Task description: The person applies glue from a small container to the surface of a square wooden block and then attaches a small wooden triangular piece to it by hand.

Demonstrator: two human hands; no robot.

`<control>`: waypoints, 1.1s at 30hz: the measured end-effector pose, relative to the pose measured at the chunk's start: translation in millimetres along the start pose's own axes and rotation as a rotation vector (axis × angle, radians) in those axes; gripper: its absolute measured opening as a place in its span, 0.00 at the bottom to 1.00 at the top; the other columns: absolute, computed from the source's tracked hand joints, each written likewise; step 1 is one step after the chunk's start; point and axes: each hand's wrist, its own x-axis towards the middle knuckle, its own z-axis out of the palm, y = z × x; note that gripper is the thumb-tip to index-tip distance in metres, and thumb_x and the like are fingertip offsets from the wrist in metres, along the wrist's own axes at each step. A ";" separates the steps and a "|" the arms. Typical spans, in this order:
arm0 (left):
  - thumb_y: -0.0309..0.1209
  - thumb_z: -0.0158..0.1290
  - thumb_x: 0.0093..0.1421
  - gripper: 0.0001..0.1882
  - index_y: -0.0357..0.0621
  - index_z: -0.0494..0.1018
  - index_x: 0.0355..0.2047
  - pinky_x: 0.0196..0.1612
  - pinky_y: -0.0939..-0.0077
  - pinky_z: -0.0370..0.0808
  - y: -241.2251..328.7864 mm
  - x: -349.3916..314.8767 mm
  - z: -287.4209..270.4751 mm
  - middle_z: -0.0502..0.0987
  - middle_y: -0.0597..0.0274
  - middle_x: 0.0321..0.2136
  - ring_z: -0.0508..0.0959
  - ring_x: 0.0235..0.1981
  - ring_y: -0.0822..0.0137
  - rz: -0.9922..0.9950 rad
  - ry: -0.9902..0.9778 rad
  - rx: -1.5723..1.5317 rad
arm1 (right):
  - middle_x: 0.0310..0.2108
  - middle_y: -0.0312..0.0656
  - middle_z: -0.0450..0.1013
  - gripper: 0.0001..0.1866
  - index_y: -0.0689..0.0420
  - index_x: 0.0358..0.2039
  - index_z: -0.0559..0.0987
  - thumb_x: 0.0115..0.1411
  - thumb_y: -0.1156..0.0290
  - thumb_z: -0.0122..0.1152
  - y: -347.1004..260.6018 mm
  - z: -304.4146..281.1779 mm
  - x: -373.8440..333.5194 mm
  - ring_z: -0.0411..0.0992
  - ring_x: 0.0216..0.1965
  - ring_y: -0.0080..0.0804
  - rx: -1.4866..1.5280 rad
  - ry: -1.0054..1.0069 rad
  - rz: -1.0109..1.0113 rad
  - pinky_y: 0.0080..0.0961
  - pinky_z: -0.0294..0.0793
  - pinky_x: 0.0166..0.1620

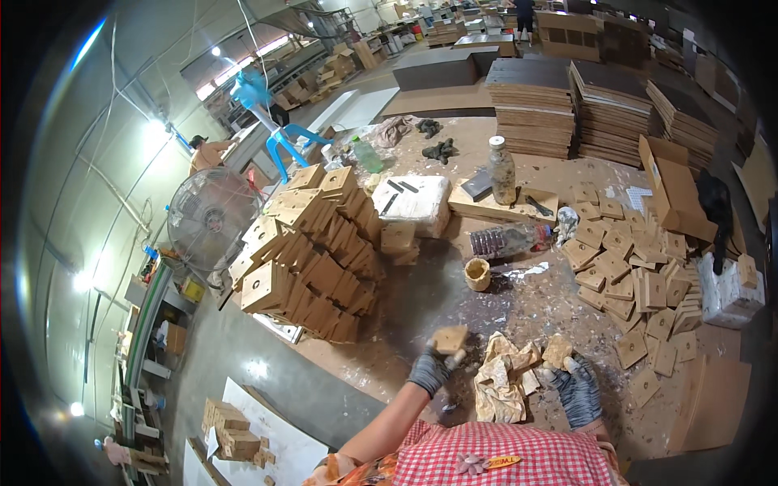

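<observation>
My left hand (432, 370), in a grey glove, is closed on a small wooden block (450, 338) near the front of the table. My right hand (576, 390), gloved the same way, has its fingers closed on a small rough tan piece (557, 351); whether that is sponge or cloth I cannot tell. A crumpled, yellow-stained rag (496, 387) lies between the hands. Beyond them stands a small round tan cup (477, 274). Left of my left hand rises a tall stack of wooden blocks (312, 279), several with a round hole.
Loose wooden blocks (620, 267) are heaped at the right, beside an open cardboard box (674, 190). A clear bottle on its side (504, 241), a jar (502, 174) and a white wrapped package (415, 206) occupy the middle. A fan (212, 217) stands past the left edge.
</observation>
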 end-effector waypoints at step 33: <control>0.19 0.47 0.57 0.15 0.37 0.74 0.44 0.26 0.82 0.70 69.2 89.9 175.2 0.75 0.65 0.30 0.69 0.22 0.76 0.844 -0.285 0.594 | 0.38 0.43 0.74 0.15 0.63 0.44 0.74 0.58 0.69 0.60 52.2 -60.8 18.0 0.74 0.43 0.35 0.159 -0.094 0.142 0.37 0.76 0.52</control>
